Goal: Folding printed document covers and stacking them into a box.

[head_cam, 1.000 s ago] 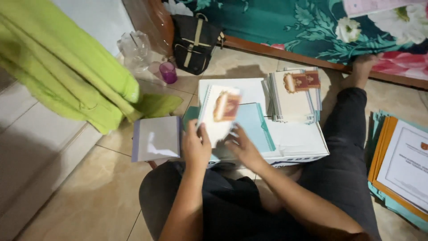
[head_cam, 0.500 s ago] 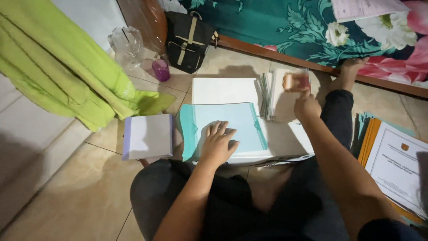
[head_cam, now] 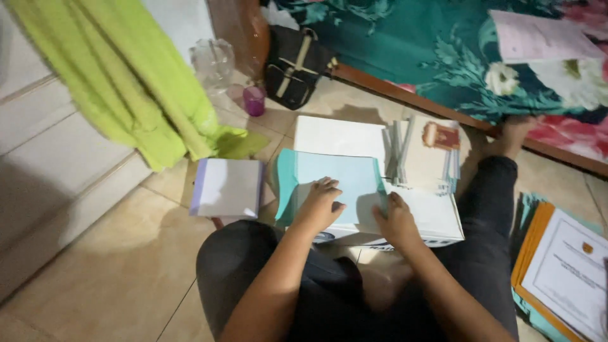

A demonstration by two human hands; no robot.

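Two hands rest on a pale teal folder [head_cam: 335,183] that lies on top of a white box [head_cam: 437,221] on the floor, right in front of the seated person's knees. The left hand [head_cam: 322,206] lies flat on the folder's lower middle, fingers loosely spread and pressing down. The right hand [head_cam: 396,218] sits at the folder's right edge, fingers curled over it; whether it pinches the edge, I cannot tell. Just beyond the folder lies a white sheet [head_cam: 339,136], and to its right a stack of envelopes [head_cam: 421,158] with a red and tan emblem on top. A small white pad [head_cam: 228,188] lies on the tiles to the left, near a lime green cloth [head_cam: 126,82]. An orange folder with a printed page [head_cam: 563,266] lies at far right, well apart. A black bag [head_cam: 294,66] leans by the bed.
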